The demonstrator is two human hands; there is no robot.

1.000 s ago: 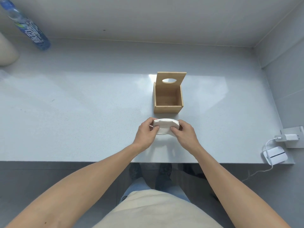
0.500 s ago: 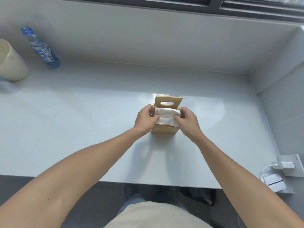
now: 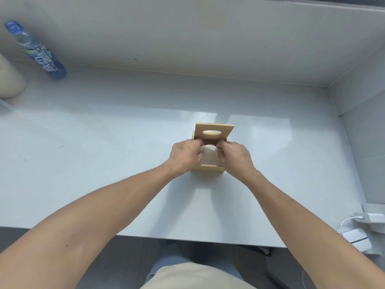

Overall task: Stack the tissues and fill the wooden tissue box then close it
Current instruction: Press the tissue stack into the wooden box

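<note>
A small wooden tissue box point(image 3: 208, 168) stands on the white counter, its hinged lid point(image 3: 214, 131) with an oval slot raised upright at the back. A white stack of tissues point(image 3: 210, 156) sits partly inside the box opening. My left hand point(image 3: 184, 156) grips the stack's left side and my right hand point(image 3: 234, 157) grips its right side, fingers curled over the box's walls. The lower part of the stack is hidden by the box and my hands.
A blue-labelled water bottle point(image 3: 36, 51) lies at the far left by a cream container point(image 3: 9, 80). A white charger and cable point(image 3: 366, 219) with a small white device point(image 3: 357, 239) sit at the counter's right front corner. A wall borders the back and right.
Both hands carried the tissue stack from the counter in front of the box up over it and now lower it into the opening. The head view shifted.
</note>
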